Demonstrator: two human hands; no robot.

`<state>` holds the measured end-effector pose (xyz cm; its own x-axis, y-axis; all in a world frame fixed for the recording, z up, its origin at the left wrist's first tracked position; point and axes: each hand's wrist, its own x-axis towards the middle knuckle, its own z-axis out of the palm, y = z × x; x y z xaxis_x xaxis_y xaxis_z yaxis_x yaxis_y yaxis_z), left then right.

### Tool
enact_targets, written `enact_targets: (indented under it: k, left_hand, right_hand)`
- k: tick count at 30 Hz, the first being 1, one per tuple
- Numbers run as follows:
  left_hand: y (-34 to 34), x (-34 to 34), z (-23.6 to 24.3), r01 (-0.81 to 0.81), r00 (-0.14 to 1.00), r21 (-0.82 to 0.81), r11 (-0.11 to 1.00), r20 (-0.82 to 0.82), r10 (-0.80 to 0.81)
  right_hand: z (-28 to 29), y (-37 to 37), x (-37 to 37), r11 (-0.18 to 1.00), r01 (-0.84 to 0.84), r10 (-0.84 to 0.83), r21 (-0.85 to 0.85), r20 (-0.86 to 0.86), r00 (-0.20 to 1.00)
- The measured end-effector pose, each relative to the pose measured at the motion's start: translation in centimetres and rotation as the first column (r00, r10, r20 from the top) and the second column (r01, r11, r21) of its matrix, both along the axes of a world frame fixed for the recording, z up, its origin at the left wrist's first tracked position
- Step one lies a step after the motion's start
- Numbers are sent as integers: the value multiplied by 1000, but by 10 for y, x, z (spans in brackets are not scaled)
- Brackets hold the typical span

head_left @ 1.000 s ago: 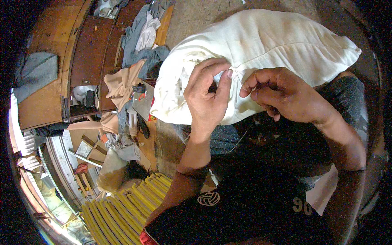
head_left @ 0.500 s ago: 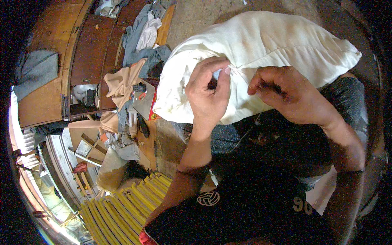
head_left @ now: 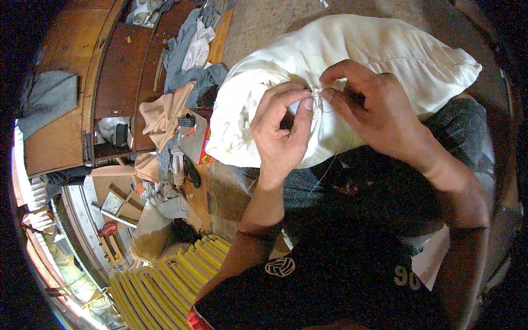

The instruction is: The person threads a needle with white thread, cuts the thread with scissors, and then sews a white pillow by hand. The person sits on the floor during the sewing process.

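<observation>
A plump cream-white cushion (head_left: pixel 379 47) lies across my lap, its cloth bunched into a small pucker on the near face. My left hand (head_left: pixel 281 124) pinches that pucker between thumb and fingertips. At the same spot, the thumb and index finger of my right hand (head_left: pixel 379 107) close in from the right, at a fine thread (head_left: pixel 328 111) that loops beside the fold. A thin strand also trails down over my dark trousers. Any needle is too small to make out.
Yellow slats (head_left: pixel 165 280) stand close by on the lower left. Beyond them are a stuffed sack (head_left: pixel 151 231) and wooden frames. Wooden cabinets (head_left: pixel 118 82) fill the left side, with grey-blue cloth (head_left: pixel 179 60) and peach cloth (head_left: pixel 168 113) heaped alongside.
My right hand has moved left and up, its fingertips now meeting the pucker. The left hand keeps its pinch in nearly the same place.
</observation>
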<state>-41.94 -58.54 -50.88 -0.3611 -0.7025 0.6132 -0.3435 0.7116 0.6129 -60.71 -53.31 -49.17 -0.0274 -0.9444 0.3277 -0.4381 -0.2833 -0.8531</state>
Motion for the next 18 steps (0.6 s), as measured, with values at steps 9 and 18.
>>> enact_targets:
  k: [9, 18]
  left_hand:
    - [2, -2, 0, 0, 1000, -8, 1000, 27, 0]
    - [1, -4, -5, -40, 996, 104, 994, -73, 47]
  right_hand:
    - [-22, -13, -3, 979, 62, -60, -194, 17, 998]
    - [-16, -11, -17, 999, 24, -18, -48, 118, 993]
